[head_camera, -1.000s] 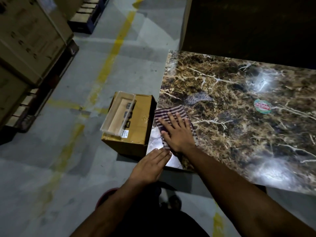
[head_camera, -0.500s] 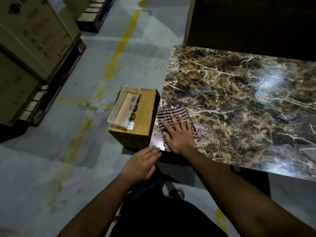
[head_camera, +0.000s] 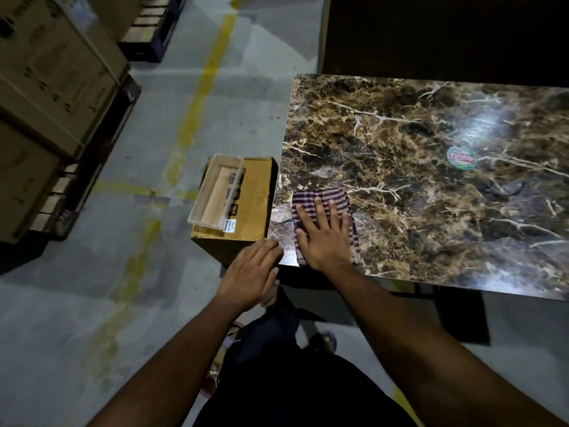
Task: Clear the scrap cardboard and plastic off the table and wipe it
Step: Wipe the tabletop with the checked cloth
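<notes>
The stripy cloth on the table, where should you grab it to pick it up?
I'd pinch the striped cloth at its far edge, coming from above. It lies flat on the marble table with the right hand pressing on its near part, so only the far strip past the fingertips is free. The left hand at the table's corner could probably reach it.

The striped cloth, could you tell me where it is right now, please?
In the head view, the striped cloth lies flat on the marble table at its near left corner, under the right hand.
</notes>
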Demonstrator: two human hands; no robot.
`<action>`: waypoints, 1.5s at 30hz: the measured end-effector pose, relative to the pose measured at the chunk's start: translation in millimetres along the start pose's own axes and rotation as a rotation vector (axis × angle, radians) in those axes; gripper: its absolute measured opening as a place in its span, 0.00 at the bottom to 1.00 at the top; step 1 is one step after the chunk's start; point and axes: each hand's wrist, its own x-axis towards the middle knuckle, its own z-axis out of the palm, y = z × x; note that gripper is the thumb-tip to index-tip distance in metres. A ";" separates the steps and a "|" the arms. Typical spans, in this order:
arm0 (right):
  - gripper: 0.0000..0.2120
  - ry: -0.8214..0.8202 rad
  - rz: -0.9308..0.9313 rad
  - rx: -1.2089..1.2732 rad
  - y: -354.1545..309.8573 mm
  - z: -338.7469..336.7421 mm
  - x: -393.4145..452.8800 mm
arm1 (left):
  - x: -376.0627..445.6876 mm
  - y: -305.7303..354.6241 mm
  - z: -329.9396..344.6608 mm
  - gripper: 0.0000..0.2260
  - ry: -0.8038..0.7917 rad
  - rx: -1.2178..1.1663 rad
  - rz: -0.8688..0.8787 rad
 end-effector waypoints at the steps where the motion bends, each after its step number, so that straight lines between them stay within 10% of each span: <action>1: 0.29 0.005 -0.001 0.000 -7.6 0.3 0.6 | 7.6 4.2 0.2 0.23 -0.006 0.001 -0.038; 19: 0.29 0.010 -0.009 0.019 67.0 -13.5 13.5 | 126.1 18.1 1.8 0.26 -0.088 -0.125 -0.196; 45: 0.28 0.034 0.116 0.041 104.6 -81.9 254.2 | 330.1 -40.1 -16.9 0.26 -0.031 -0.141 -0.279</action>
